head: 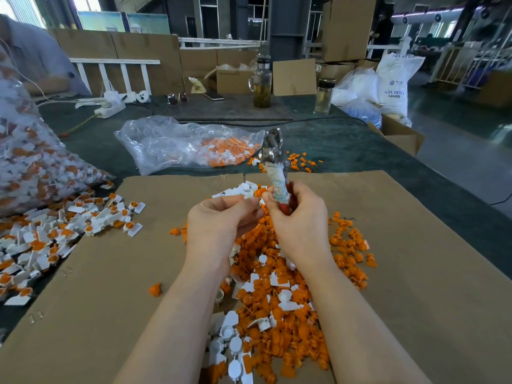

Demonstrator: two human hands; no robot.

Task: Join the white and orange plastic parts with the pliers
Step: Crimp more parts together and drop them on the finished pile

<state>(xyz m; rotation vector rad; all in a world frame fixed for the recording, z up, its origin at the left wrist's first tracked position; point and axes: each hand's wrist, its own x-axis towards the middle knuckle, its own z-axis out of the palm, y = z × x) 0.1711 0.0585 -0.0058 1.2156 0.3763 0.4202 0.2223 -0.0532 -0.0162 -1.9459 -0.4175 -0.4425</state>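
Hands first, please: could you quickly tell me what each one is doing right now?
Left hand: pinches a small white part at its fingertips.
Right hand: grips the pliers by the handles, tip upward, an orange part at its fingertips.

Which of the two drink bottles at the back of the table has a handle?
The taller bottle, left of the short one: it has a side handle and yellowish contents near its bottom; the short dark-capped one has none.

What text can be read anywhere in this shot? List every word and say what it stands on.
"ABS RESIN": large blue print, twice, on the white sack at the far right of the table; the upper line is cut off at the fold.
"ABS": small line beneath, followed by characters too small to read.
Blue logo and brand word on the same sack: too blurred to read.
Dark handwritten mark on the cardboard sheet near the right hand: illegible.
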